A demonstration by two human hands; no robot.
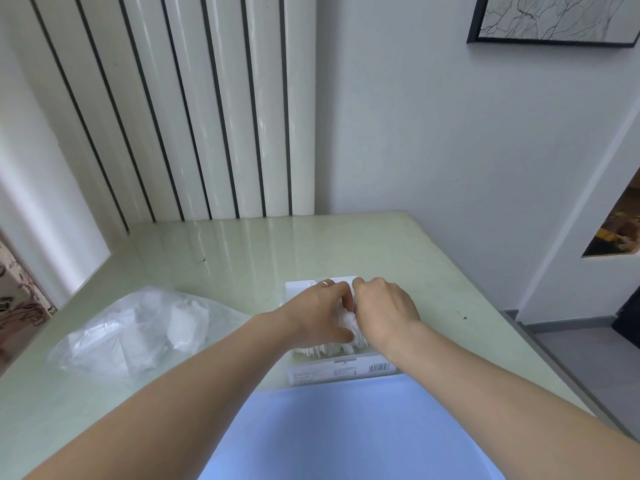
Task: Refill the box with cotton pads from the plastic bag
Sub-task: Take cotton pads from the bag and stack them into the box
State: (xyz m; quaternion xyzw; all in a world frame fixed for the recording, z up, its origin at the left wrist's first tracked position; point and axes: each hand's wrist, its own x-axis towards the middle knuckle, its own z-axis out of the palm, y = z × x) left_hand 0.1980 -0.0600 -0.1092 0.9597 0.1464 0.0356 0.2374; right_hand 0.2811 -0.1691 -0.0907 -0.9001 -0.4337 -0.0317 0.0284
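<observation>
Setting: a room in a home. Ahead of my grip, beyond the pale green glossy tabletop (242,244), a white wall panel (194,109) with dark vertical grooves rises. Up and to the right of my grip, a black-framed picture (554,19) hangs on a plain white wall. Far left of my grip, a floral curtain (17,299) hangs. Right, grey floor (571,344) shows.

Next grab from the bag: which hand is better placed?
Probably left. The plastic bag lies on the left hand's side; the right hand would have to cross over the box, and can keep steadying the cotton pads.
</observation>
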